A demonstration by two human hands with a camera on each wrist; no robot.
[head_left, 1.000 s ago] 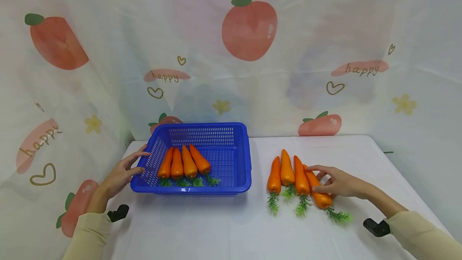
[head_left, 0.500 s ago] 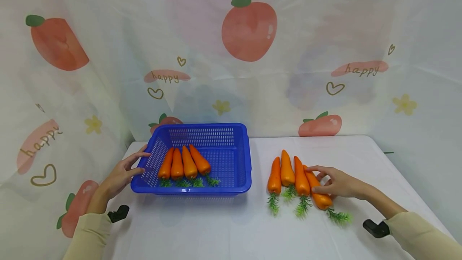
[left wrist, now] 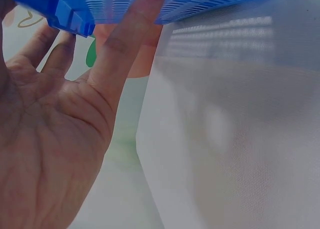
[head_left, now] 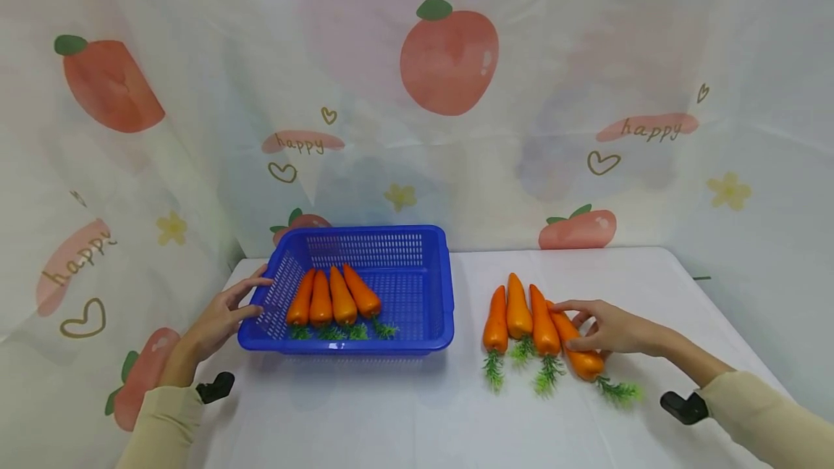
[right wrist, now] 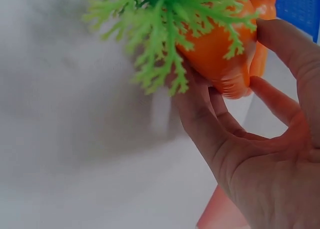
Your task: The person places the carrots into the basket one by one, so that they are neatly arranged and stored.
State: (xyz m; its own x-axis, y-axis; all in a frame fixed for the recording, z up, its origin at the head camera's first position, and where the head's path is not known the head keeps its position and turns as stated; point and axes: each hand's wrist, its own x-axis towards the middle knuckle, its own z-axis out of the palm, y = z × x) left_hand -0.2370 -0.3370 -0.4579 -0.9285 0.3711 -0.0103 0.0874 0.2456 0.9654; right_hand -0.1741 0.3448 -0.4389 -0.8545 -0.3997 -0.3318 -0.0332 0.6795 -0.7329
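My left hand grips the left end of a blue plastic basket. In the left wrist view the thumb lies against the slotted wall, and the other fingers reach up to the basket's corner. Several orange carrots with green tops lie side by side inside. On the right, my right hand holds the rightmost carrot of a second group between thumb and fingers. Its leafy top points toward the front right. Close up, the right wrist view shows fingers around the carrot's thick end.
Three more carrots, among them a middle one, lie in a row just left of my right hand. A white cloth covers the table. Behind it hangs a patterned curtain with fruit prints.
The carrot in my right hand has shifted slightly to the right at its leafy end. The head view has tilted up a little. My left hand keeps its place on the basket.
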